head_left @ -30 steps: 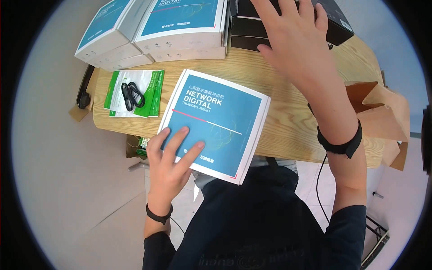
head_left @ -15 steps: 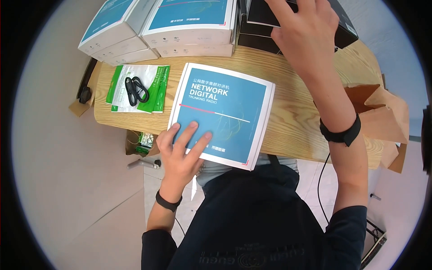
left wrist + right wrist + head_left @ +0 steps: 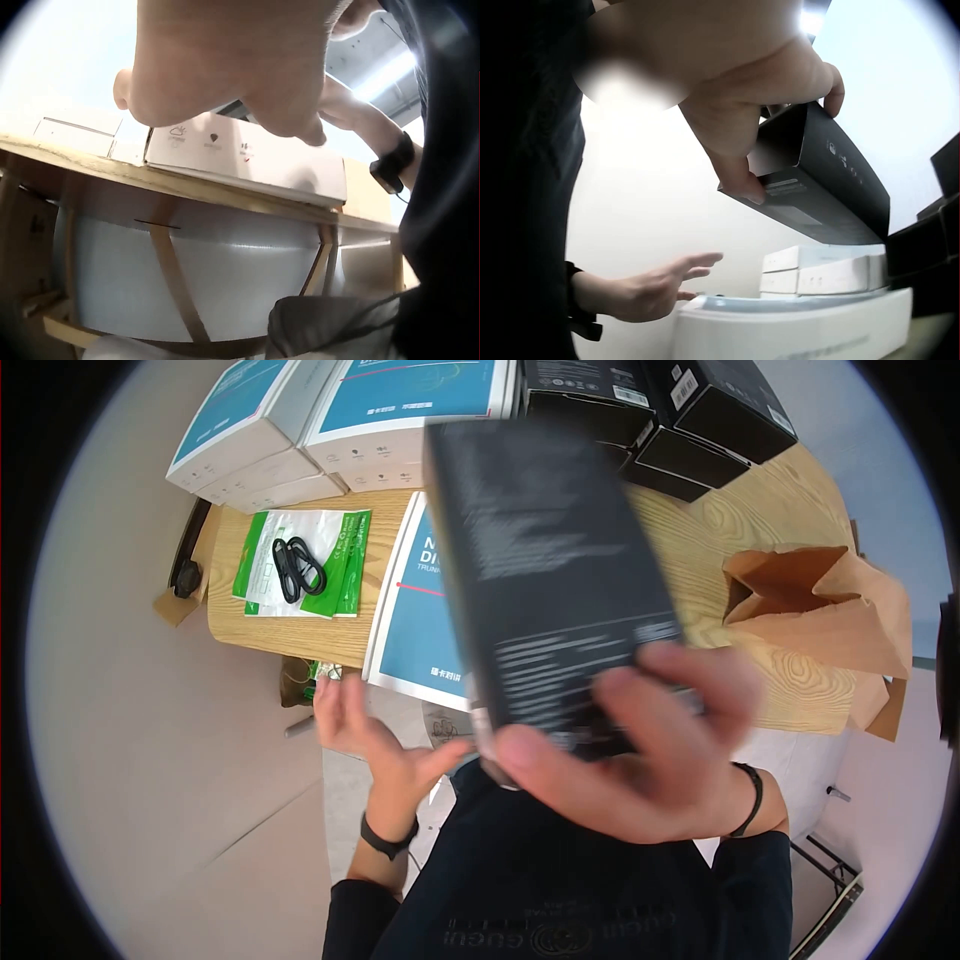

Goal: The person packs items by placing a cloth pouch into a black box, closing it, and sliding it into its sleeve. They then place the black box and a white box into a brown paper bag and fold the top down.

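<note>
My right hand [image 3: 650, 760] grips a black box [image 3: 560, 570] by its near end, raised over the blue-and-white box [image 3: 410, 630] and hiding much of its lid. The right wrist view shows the thumb and fingers on opposite sides of the black box [image 3: 817, 180]. My left hand [image 3: 385, 745], fingers spread, is off the blue-and-white box, near its lower left corner. In the left wrist view the left hand [image 3: 232, 67] appears in front of the white box side [image 3: 247, 154], holding nothing.
Stacked blue-and-white boxes [image 3: 400, 445] stand at the back left of the wooden table [image 3: 690, 575], with black boxes [image 3: 690, 460] beside them. Green-and-white packets [image 3: 350, 550] with a coiled black cable [image 3: 298, 570] lie at left. An open brown paper bag [image 3: 830, 610] is at right.
My right hand has come back from the black stack with a black box, bringing it over the blue-and-white box. The left hand has lifted off that box's lid.
</note>
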A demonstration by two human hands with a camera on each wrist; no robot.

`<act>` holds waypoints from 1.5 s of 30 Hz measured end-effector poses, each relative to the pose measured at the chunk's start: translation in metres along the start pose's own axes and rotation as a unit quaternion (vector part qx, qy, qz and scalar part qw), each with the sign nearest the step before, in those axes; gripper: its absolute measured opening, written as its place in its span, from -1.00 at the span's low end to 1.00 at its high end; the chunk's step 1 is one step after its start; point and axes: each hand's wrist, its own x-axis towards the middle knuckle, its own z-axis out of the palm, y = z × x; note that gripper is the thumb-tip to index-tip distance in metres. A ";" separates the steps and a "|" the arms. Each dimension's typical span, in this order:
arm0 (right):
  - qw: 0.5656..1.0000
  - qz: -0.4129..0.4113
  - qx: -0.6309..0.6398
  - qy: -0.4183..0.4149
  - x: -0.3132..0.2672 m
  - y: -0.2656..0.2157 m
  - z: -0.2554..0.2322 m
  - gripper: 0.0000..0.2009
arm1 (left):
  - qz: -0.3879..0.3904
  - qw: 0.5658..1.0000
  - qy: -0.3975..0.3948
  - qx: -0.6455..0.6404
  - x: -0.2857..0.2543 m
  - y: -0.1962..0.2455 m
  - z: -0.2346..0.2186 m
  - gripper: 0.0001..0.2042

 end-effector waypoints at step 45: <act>0.712 0.360 0.578 -0.173 -0.068 0.051 0.023 -0.44 | -0.573 0.497 -0.043 -0.650 0.010 0.055 -0.068 -0.42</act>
